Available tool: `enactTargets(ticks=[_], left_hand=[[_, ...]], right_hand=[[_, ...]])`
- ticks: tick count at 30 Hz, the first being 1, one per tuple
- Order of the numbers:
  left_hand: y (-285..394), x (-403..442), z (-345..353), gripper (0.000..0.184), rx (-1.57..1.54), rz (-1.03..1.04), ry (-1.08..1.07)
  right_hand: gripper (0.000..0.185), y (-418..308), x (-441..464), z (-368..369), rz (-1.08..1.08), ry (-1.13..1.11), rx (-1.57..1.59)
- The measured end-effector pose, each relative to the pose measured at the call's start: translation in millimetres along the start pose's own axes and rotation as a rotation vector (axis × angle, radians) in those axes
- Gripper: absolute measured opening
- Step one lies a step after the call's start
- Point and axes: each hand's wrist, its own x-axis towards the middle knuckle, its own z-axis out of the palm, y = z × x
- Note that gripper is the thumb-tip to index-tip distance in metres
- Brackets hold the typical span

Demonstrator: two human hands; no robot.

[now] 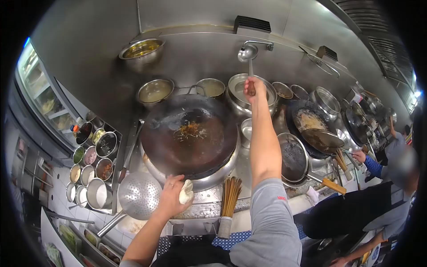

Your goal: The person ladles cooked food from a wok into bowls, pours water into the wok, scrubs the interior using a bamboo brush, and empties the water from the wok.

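Note:
My right hand (256,90) is closed round the wooden-ended handle of a ladle (250,67), my arm stretched toward the back wall. The ladle's bowl is up at the wall tap (258,43), just below its spout. A folded white cloth (187,192) is in my left hand (174,196), which is at the front rim of a big dark wok (153,149). Orange and pale shreds (190,130) lie in the middle of the wok. Left of that hand rests a perforated strainer (140,196). A bamboo brush (231,196) lies to its right.
Metal bowls (155,91) line the back ledge. Seasoning pots (97,192) crowd the left side. On the right, a long-handled pan (291,158) sits before a second wok (291,116), and a co-worker (356,209) stands close by.

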Motion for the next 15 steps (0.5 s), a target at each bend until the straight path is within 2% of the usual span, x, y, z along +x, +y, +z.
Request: enactTargets(ticks=[4, 5, 7, 10, 13, 14, 15], left_hand=[[-0.5, -7.3, -1.9, 0.051, -0.04, -0.018, -0.002], [-1.7, -6.6, -1.6, 0.052, -0.06, -0.018, -0.002], [-3.2, -3.9, 1.0, 0.053, -0.015, 0.0, 0.02], [-5.5, 10.3, 2.0, 0.051, 0.0, 0.037, 0.037], [-9.0, 15.2, 4.0, 0.047, 0.066, -0.074, -0.108], [-10.1, 16.0, 4.2, 0.047, 0.08, -0.072, -0.11], [-11.3, 16.0, 5.6, 0.048, 0.086, -0.069, -0.115]], right_hand=[[0.008, 21.3, -36.0, -38.2, 0.076, -0.348, 0.461], [0.01, 22.6, -52.9, -53.5, 0.051, -0.328, 0.432], [0.007, 17.3, -80.8, -70.3, 0.004, -0.03, 0.058], [0.006, 8.4, -93.5, -73.8, -0.081, 0.13, -0.507], [0.005, 18.5, -67.6, -95.6, -0.101, 0.096, -0.747], [0.007, 22.1, -61.5, -95.2, -0.113, 0.163, -0.876], [0.009, 21.3, -56.6, -94.9, -0.05, 0.16, -0.792]])
